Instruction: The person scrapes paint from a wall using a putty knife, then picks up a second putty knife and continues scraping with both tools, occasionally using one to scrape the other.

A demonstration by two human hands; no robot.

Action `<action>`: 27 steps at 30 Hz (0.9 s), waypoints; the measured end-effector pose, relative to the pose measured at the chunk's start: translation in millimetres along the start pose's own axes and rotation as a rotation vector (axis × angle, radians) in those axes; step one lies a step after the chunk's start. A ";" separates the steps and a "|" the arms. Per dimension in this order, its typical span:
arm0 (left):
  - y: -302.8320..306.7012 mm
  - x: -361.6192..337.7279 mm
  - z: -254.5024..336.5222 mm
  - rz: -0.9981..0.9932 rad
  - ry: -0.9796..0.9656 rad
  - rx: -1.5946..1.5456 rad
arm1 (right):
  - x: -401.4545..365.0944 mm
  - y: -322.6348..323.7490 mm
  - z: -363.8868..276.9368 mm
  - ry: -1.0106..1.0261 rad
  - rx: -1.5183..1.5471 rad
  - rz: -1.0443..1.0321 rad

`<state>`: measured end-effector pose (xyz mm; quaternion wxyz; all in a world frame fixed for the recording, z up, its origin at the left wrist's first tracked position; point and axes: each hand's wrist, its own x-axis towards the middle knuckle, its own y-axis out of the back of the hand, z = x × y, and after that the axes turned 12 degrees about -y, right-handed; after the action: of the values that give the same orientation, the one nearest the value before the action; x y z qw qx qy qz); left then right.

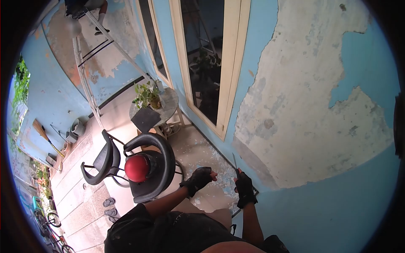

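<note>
My right hand, in a black fingerless glove, is closed around a thin, narrow scraper that points up beside the wall. My left hand, gloved the same way, hangs in front of my body with its fingers curled; whether anything is in them is hidden. To the right, the blue wall has a large bare patch where paint has come off, with ragged edges. Blue and white paint flakes litter the floor below my hands.
A red helmet rests on a black chair, with another chair beside it. Beyond stand a round table with a potted plant and a ladder, a person high on it. Tall windows line the wall.
</note>
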<state>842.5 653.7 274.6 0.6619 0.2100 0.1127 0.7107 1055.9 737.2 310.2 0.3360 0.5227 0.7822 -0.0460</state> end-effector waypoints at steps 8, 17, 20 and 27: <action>4.0 3.0 19.4 -0.144 0.083 -0.495 | -33.5 10.2 -29.9 0.090 -0.065 0.076; -38.1 24.7 12.4 -0.421 0.260 -1.009 | -35.3 -11.3 4.6 0.493 -0.260 0.454; -70.3 44.6 -15.9 -0.506 0.636 -1.500 | -50.2 -24.0 -15.0 0.522 -0.223 0.642; -82.9 48.2 45.4 -0.618 0.597 -1.627 | -57.8 -20.3 -18.8 0.108 -0.135 0.721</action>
<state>935.2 704.2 285.7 0.7095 -0.5519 -0.2046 0.3875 1042.9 690.4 352.1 0.3224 0.7429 0.5659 0.1545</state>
